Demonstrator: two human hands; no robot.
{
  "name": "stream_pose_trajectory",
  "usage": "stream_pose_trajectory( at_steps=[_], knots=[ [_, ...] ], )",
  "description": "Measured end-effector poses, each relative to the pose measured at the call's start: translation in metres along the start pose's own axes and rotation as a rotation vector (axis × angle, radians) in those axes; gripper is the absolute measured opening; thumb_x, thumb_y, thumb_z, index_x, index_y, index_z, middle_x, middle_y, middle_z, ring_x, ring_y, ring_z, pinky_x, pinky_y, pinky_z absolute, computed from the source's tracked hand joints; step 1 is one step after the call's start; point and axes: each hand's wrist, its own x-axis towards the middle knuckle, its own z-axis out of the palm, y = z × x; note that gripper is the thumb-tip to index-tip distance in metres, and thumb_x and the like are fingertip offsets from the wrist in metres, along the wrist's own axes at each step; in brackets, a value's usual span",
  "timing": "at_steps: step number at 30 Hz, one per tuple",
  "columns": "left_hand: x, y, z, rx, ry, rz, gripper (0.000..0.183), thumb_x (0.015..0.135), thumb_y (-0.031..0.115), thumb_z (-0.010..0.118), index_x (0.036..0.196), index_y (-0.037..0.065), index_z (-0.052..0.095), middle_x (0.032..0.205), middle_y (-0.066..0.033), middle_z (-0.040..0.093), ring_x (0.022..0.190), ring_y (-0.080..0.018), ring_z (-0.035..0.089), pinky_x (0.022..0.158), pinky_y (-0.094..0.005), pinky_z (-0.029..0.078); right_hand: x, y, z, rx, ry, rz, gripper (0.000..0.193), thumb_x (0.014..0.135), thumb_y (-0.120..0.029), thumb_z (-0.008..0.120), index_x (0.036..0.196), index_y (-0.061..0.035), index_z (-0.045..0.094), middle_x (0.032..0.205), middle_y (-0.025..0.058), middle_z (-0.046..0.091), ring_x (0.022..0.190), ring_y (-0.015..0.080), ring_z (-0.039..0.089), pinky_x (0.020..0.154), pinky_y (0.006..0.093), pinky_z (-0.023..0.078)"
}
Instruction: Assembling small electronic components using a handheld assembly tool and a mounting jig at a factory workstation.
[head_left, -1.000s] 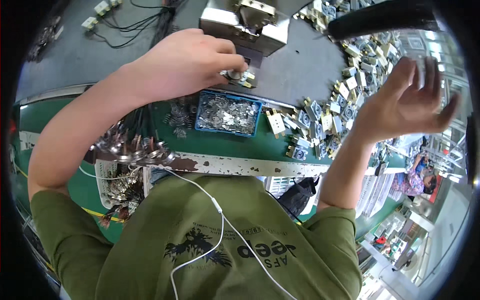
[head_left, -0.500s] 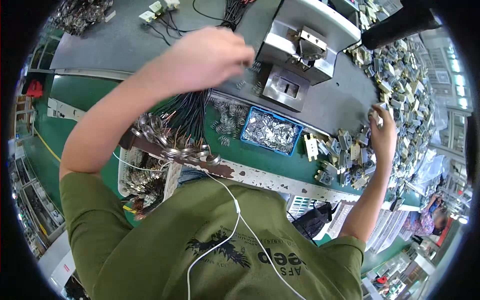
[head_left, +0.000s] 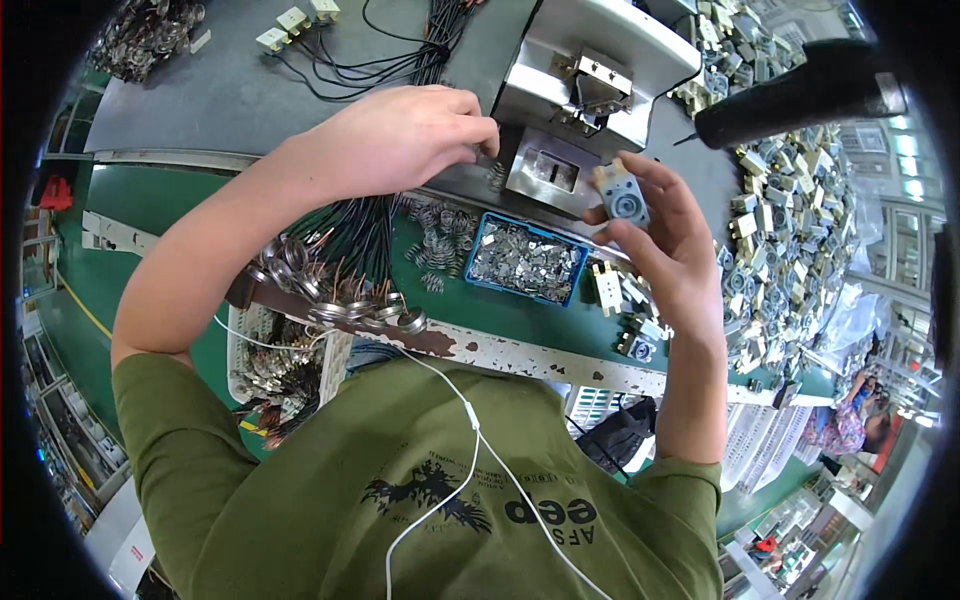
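Right of centre in the frame, the thumb and fingers of the right hand (head_left: 668,240) clamp a grey and cream block (head_left: 625,200), its round recess in view. Near the upper centre, the left hand (head_left: 405,140) has its fingers curled together; whether they pinch anything I cannot tell. Between the hands sits a slotted metal fixture (head_left: 553,172). Below it, at centre, a blue tray (head_left: 579,274) holds small metal pieces, with loose springs (head_left: 440,238) just to its left. At upper right, a black tool (head_left: 800,98) hangs before heaped blocks (head_left: 780,250).
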Motion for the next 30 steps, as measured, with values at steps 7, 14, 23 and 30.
stream_pose_trajectory(
  at_steps=[7, 14, 23, 30],
  knots=[
    [-0.001, -0.003, 0.0, -0.142, 0.042, -0.03, 0.017, 0.095, 0.02, 0.063, 0.108, 0.009, 0.063, 0.1, -0.0098, 0.065, 0.1, -0.0301, 0.064, 0.085, -0.0416, 0.052, 0.026, 0.023, 0.021, -0.771, 0.038, -0.272, 0.038, 0.092, -0.005, 0.07, 0.129, -0.0033, 0.061, 0.113, 0.0133, 0.068, 0.103, 0.026, 0.065, 0.092, 0.0358, 0.05],
    [0.001, -0.006, -0.006, -0.188, 0.03, -0.084, 0.017, 0.096, 0.019, 0.062, 0.108, 0.008, 0.061, 0.099, -0.0112, 0.066, 0.097, -0.032, 0.065, 0.087, -0.042, 0.052, 0.033, 0.041, 0.023, -1.144, 0.213, -0.567, 0.035, 0.087, -0.009, 0.074, 0.121, -0.0031, 0.066, 0.107, 0.0151, 0.07, 0.096, 0.033, 0.064, 0.085, 0.0421, 0.052],
    [0.007, -0.012, -0.024, -0.247, 0.002, -0.073, 0.019, 0.097, 0.016, 0.06, 0.111, 0.004, 0.063, 0.105, -0.0118, 0.067, 0.101, -0.0314, 0.064, 0.09, -0.0408, 0.051, 0.032, 0.044, 0.023, -1.264, 0.239, -0.624, 0.037, 0.089, -0.005, 0.071, 0.125, -0.0021, 0.066, 0.11, 0.0136, 0.07, 0.102, 0.0316, 0.064, 0.091, 0.0418, 0.052],
    [0.004, -0.011, -0.035, -0.302, 0.095, -0.097, 0.02, 0.096, 0.018, 0.064, 0.11, 0.004, 0.063, 0.097, -0.0114, 0.072, 0.089, -0.0298, 0.07, 0.08, -0.04, 0.053, 0.028, 0.046, 0.023, -1.336, 0.241, -0.616, 0.041, 0.088, -0.004, 0.07, 0.128, -0.0032, 0.063, 0.114, 0.0123, 0.068, 0.104, 0.0316, 0.063, 0.091, 0.0417, 0.052]
  ],
)
